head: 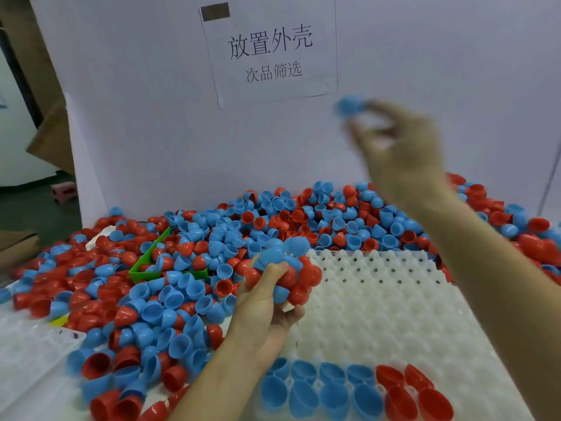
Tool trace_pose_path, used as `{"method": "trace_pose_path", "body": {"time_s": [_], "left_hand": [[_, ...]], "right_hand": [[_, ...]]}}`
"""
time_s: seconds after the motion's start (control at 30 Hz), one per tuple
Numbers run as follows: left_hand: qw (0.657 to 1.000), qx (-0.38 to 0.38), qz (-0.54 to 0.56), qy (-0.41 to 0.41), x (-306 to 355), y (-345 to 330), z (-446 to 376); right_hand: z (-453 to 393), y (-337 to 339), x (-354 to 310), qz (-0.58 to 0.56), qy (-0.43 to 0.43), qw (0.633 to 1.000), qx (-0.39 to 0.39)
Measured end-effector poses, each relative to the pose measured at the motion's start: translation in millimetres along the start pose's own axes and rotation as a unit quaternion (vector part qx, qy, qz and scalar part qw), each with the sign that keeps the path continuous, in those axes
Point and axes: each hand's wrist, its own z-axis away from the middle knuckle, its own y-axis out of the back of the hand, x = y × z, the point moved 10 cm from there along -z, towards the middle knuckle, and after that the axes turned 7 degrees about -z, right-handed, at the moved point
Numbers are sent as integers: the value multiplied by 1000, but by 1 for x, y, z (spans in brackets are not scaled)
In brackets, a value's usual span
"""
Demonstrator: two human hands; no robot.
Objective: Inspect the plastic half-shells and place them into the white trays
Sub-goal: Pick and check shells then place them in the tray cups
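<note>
Two hands: left hand (267,302) fingers clutch glossy domed half-shells (291,268); right hand (403,147) fingers pinch one blue shell (349,105).

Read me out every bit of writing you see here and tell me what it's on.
"放置外壳": large top line on the white paper sheet taped to the white board behind the pile of shells.
"次品筛选": smaller second line on the same sheet.
The dark rectangle at the sheet's top left corner shows no readable text.
Nothing readable on the shells, the white tray or the green bin.
</note>
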Motion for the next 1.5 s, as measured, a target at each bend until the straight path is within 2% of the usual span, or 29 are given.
{"method": "trace_pose_path", "body": {"time_s": [0.07,0.1,0.13,0.2,0.3,0.4,0.63,0.77,0.87,1.03,1.17,1.33,1.5], "left_hand": [[1000,-9,-1,2,1,-3,1],[1000,-19,-3,2,1,-5,1],[999,-32,-8,1,1,-7,1],[998,-59,-19,-1,1,-13,2],[995,-94,-37,12,-4,-18,3],[988,-136,-76,12,-8,-23,5],[968,-202,-149,-7,-11,-34,10],[972,-188,-142,-4,-11,-33,9],[980,-167,-107,11,-9,-28,7],[977,-202,-53,36,-5,-34,14],[979,-191,-22,59,-6,-35,17],[984,-172,-3,45,-2,-32,16],[975,-217,10,51,-2,-39,21]], "right_hand": [[18,-56,0,116,14,974,-196],[34,-73,7,145,9,958,-249],[48,-81,15,142,5,953,-269],[69,-81,31,93,-4,960,-266],[96,-73,60,-14,-62,967,-247],[111,-62,72,-127,-112,965,-198],[122,-52,68,-227,-136,949,-172],[125,-56,72,-254,-161,938,-169],[124,-55,80,-235,-176,941,-166],[131,-69,74,-240,-178,926,-229],[129,-68,75,-247,-189,930,-196],[139,-75,85,-302,-277,890,-201],[143,-78,82,-327,-287,873,-218]]}}
